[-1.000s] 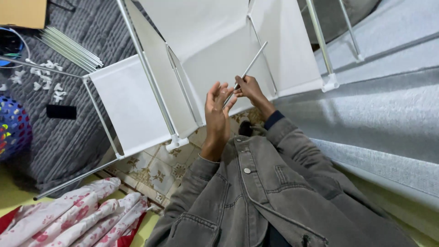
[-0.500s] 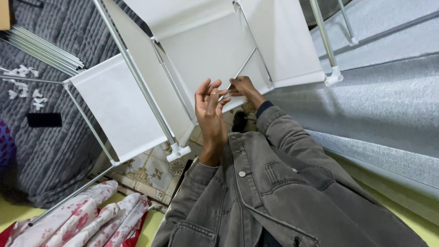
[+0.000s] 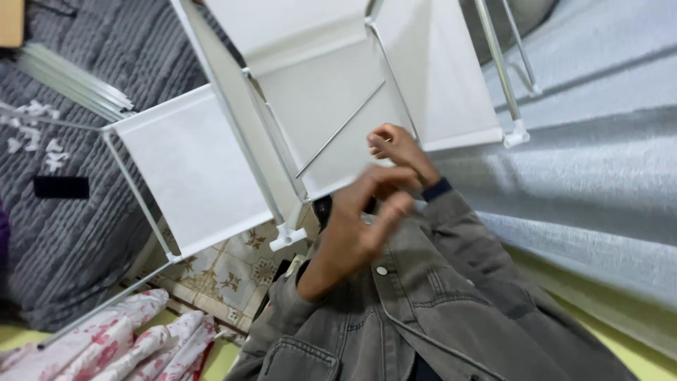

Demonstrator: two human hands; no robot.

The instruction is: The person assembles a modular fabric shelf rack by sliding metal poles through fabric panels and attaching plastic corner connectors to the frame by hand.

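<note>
Looking down at frame centre: left hand (image 3: 360, 222) is motion-blurred, fingers spread apart, holding nothing, hovering over grey jacket (image 3: 423, 303). Right hand (image 3: 396, 147) sits just above it, fingers curled loosely near the lower edge of the white fabric panel (image 3: 338, 106); can't tell if its grip is pinching anything, nothing seen in it. Thin metal rod (image 3: 340, 129) runs diagonally across that panel, centre of frame, its lower end near the panel's bottom edge, upper end toward the right-side tube; neither hand touches it.

Rod prob. light, stiff, smooth & a bit slippery; best held near one end w/ thumb + 2 fingers, other hand steadying the frame. Panel is soft cloth, flexes, so no good as a handhold. Frame tubes (image 3: 226, 120) w/ white plastic corner joint (image 3: 288, 236) look rigid enough to brace on.

Upper left: bundle of spare rods (image 3: 70, 81) & small white connectors (image 3: 32, 134) on grey blanket (image 3: 77, 233). Lower left: floral cloth (image 3: 120, 339). Patterned floor tiles (image 3: 226, 271) show below the rack.
</note>
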